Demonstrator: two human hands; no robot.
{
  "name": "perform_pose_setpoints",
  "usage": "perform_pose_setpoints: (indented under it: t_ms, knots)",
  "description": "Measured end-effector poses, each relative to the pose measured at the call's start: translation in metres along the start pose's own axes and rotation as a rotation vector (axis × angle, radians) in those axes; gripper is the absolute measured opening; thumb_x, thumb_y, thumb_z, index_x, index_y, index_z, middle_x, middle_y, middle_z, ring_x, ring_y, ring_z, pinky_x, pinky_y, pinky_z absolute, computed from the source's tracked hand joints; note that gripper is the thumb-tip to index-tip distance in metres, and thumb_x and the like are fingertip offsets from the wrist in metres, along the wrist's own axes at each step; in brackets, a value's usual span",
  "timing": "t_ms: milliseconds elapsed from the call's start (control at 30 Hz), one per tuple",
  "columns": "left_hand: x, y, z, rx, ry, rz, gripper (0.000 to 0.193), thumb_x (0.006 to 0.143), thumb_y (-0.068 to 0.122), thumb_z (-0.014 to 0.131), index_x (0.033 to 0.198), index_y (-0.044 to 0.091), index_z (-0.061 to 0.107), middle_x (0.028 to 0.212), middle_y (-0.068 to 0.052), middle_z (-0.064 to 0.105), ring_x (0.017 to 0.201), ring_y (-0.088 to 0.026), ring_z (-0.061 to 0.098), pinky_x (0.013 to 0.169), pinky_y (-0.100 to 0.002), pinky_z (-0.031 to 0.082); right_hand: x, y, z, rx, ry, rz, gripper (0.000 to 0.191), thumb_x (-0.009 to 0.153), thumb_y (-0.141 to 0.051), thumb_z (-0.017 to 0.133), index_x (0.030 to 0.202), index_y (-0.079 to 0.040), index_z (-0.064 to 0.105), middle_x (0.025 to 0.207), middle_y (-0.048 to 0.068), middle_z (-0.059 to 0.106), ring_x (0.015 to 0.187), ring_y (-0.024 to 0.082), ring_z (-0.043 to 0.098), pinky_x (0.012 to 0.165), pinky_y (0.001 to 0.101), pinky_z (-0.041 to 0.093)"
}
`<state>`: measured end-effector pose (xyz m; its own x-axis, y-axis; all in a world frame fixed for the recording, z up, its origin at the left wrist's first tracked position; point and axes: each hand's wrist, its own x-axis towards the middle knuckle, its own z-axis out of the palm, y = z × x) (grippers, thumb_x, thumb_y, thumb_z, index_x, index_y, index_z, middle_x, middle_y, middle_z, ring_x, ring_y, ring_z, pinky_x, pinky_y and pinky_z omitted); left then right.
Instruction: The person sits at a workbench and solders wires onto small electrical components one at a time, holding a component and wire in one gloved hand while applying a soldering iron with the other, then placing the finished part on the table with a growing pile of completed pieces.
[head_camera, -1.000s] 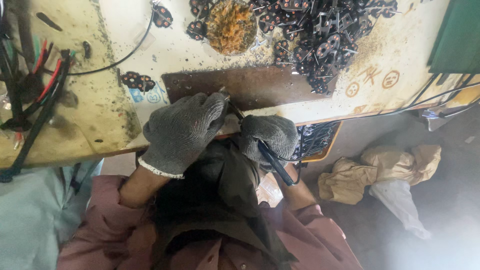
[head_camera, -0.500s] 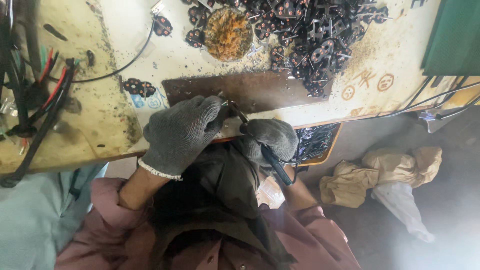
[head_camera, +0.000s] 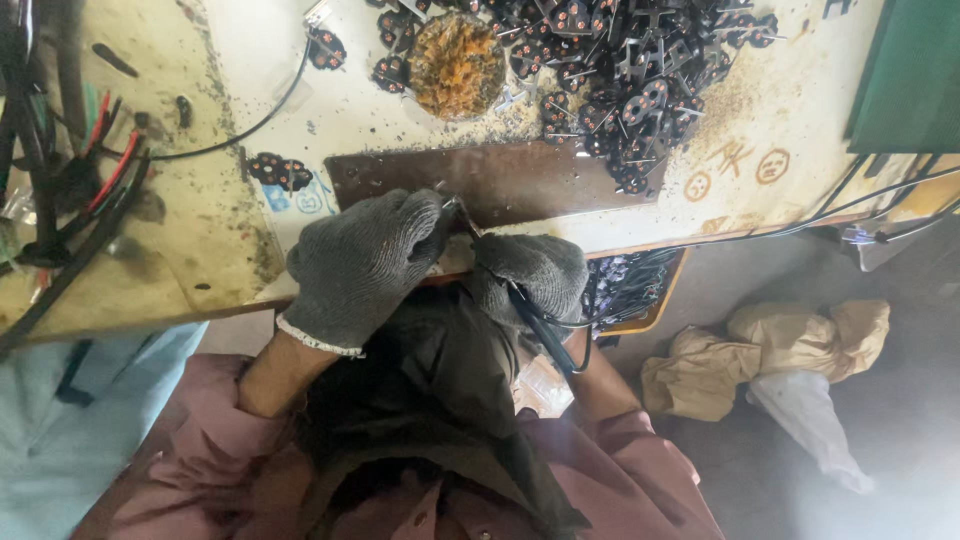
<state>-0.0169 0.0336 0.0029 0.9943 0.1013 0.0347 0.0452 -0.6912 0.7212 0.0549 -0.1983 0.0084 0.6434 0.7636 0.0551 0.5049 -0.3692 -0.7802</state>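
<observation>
At the far left a bundle of black, red and green cables (head_camera: 70, 190) lies on the stained, pale surface (head_camera: 180, 270), running out of view past the top and left edges. A thin black wire (head_camera: 262, 118) curves across toward the top middle, its far end cut off. Below the surface edge a pale blue cloth (head_camera: 60, 430) fills the lower left corner, only partly seen. The left hand (head_camera: 365, 262), in a grey knit glove, curls over the front edge of a dark brown plate (head_camera: 530, 180); its grip is closed, but whatever small part it pinches is hidden under the fingers. Touching it, the gloved right hand (head_camera: 532, 278) is clamped on a black-handled soldering iron (head_camera: 535, 320), whose tip meets the left fingertips at the plate's near edge; the exact contact point is too small to make out. Beyond the plate sit a round, rust-orange pad (head_camera: 457, 65) and a heap of small dark components (head_camera: 640, 75). Under the surface a tray (head_camera: 640, 295) shows only partly. Crumpled tan cloth (head_camera: 770, 355) lies on the floor at right.
</observation>
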Motion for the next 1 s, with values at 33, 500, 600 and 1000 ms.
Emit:
perform_pose_setpoints:
  t_ms: [33,500,600,1000]
  knots:
    - [0.0,0.0,0.0,-0.005,0.005,0.003,0.023,0.094,0.023,0.072,0.114,0.011,0.069,0.096,-0.008,0.07,0.082,-0.029,0.07,0.067,-0.043,0.055,0.0,0.0,-0.001,-0.026,-0.013,0.027,0.03,0.084,-0.022,0.08,0.109,-0.007,0.073,0.102,0.013,0.076,0.093,0.033,0.076,0.082,0.0407,0.06]
    - [-0.002,-0.002,0.004,0.032,-0.001,0.008,0.026,0.093,0.026,0.072,0.115,0.012,0.069,0.099,-0.008,0.072,0.084,-0.028,0.071,0.066,-0.042,0.055,-0.011,0.003,0.015,0.628,0.35,0.347,0.034,0.089,-0.021,0.081,0.121,-0.011,0.07,0.088,0.01,0.072,0.075,0.022,0.069,0.068,0.0335,0.056]
    - [-0.002,-0.002,-0.001,0.003,-0.014,-0.007,0.022,0.094,0.024,0.072,0.112,0.012,0.069,0.095,-0.008,0.071,0.083,-0.029,0.071,0.066,-0.043,0.055,-0.005,-0.02,0.012,1.261,0.615,0.603,0.04,0.096,-0.021,0.076,0.134,-0.011,0.068,0.08,0.01,0.068,0.061,0.016,0.062,0.054,0.0294,0.051]
    - [-0.004,0.012,-0.008,-0.09,-0.063,-0.162,0.012,0.092,0.023,0.07,0.095,0.013,0.064,0.084,-0.01,0.069,0.074,-0.034,0.069,0.063,-0.048,0.053,0.012,-0.033,0.008,0.054,0.465,0.22,0.031,0.098,-0.015,0.073,0.127,-0.007,0.065,0.104,0.012,0.07,0.086,0.022,0.067,0.074,0.0319,0.054]
